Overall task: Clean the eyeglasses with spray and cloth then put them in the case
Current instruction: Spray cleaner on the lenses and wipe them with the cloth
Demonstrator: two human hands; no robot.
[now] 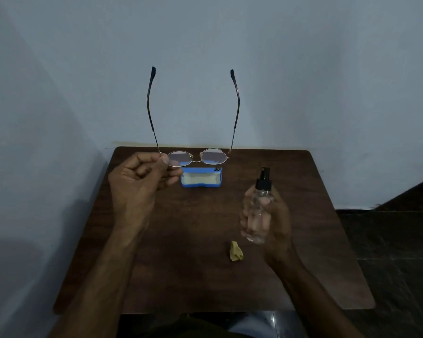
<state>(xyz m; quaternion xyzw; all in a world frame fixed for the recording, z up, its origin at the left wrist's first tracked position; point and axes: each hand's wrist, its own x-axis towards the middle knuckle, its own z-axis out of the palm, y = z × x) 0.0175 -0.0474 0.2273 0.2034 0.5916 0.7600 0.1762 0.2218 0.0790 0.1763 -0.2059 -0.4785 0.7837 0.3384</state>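
My left hand (142, 181) pinches the left rim of the thin metal eyeglasses (213, 156) and holds them in the air, lenses low and both temple arms pointing up. My right hand (272, 215) is wrapped around a clear spray bottle (258, 211) with a black nozzle, upright, to the right of the glasses. The blue case (202, 177) lies open on the table behind the glasses, its pale lining showing. A small crumpled yellow cloth (236, 251) rests on the table below the bottle, touched by neither hand.
Everything sits on a dark wooden table (181, 240) pushed against a pale wall at the back and left. A dark tiled floor shows to the right of the table's edge.
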